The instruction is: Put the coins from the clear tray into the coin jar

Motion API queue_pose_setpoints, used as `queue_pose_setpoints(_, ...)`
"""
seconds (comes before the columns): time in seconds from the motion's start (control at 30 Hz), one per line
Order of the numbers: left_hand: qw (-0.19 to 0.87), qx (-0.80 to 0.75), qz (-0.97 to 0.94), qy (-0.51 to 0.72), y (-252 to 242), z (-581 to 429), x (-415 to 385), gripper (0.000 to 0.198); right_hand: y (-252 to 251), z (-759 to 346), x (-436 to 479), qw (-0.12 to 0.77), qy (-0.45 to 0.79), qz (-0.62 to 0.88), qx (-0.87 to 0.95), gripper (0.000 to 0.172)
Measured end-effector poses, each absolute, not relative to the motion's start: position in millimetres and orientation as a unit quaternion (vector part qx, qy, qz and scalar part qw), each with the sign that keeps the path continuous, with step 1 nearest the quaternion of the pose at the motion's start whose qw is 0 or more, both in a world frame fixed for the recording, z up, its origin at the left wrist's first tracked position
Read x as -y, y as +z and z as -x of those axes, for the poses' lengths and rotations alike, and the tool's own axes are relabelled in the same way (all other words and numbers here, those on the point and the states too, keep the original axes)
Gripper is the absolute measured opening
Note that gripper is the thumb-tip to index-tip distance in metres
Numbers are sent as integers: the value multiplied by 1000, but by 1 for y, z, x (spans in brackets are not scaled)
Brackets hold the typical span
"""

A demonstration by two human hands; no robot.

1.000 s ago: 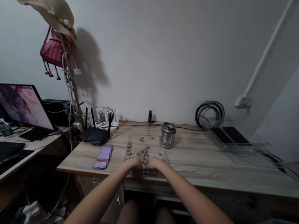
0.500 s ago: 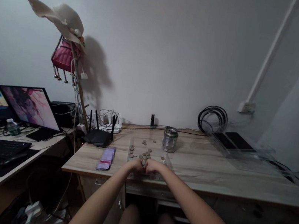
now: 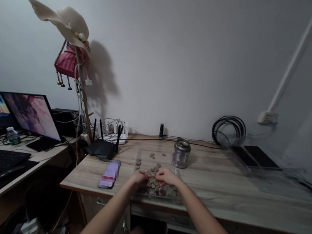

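Note:
Many round coins (image 3: 163, 192) lie scattered in a clear, shallow plastic tray (image 3: 138, 154) at the front of the wooden desk. Over the middle of the tray, my left hand (image 3: 140, 178) comes in from the left with its fingers curled together, low among the coins. Facing it, my right hand (image 3: 167, 176) has thumb and fingers pinched, close to the left fingertips. Anything between the fingers of either hand is too small to make out. Just behind the tray stands a round metal tin (image 3: 181, 154).
Left of the tray lies a phone (image 3: 110, 173), with a black router (image 3: 101, 148) behind it. A small dark bottle (image 3: 161, 131) stands near the wall. Coiled black cable (image 3: 228, 130) and clear panels (image 3: 264, 176) occupy the right. Monitors (image 3: 31, 116) stand on the neighbouring desk.
My hands have moved slightly apart from their near-touching position, showing more coins between and in front of them. The whole view has shifted a little.

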State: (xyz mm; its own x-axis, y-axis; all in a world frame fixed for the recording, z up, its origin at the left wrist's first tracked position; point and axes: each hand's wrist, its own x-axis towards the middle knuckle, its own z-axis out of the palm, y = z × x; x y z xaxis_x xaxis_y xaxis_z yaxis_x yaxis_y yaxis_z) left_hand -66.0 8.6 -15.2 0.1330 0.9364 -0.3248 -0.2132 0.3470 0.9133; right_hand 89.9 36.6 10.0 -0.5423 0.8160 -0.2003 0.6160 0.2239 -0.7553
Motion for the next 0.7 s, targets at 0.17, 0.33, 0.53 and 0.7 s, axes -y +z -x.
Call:
queue_pose_setpoints(0.17, 710, -441, -246, 491, -14, 35, -20, 21, 18, -77, -43, 215, 351, 483, 773, 37)
queue_pose_setpoints(0.33, 763, -360, -107, 526, -18, 23, -19, 17, 9, -76, -44, 270, 208, 511, 789, 33)
queue_pose_setpoints(0.53, 775, -335, -53, 533, -14, 25, -15, 14, 4, -89, -54, 260, 180, 465, 827, 37)
queue_pose_setpoints(0.7, 769, -364, -120, 513, -9, 21, -9, 16, 6, -92, -56, 244, 233, 439, 833, 38)
